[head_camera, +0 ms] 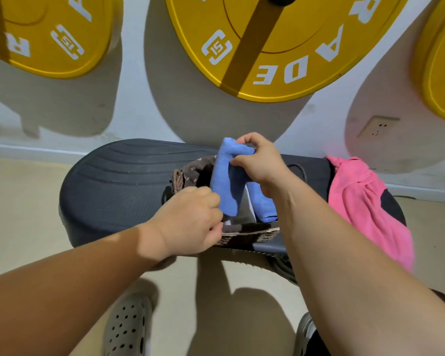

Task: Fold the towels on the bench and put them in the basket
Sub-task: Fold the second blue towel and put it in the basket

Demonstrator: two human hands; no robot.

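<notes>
A: Why is the towel (226, 181) held upright, mid-frame?
B: It is pinched by the curled right hand (260, 160), to be lowered into the basket (252, 233); the rim is gripped by the closed left hand (193, 222), presumably for steadiness.
A: What is hidden?
B: The basket's inside is mostly covered by the hands.

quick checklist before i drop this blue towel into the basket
1. Right hand grips the blue towel: ok, fingers pinch its top fold.
2. Blue towel folded: ok, doubled into a narrow strip.
3. Towel over the basket opening: ok, its lower end hangs inside the rim.
4. Left hand steadies the basket: ok, it pinches the near rim.
5. Room left in the basket: cannot tell, hands and towel hide the inside.
6. All towels folded: not ok, the pink towel lies crumpled on the bench.
</notes>
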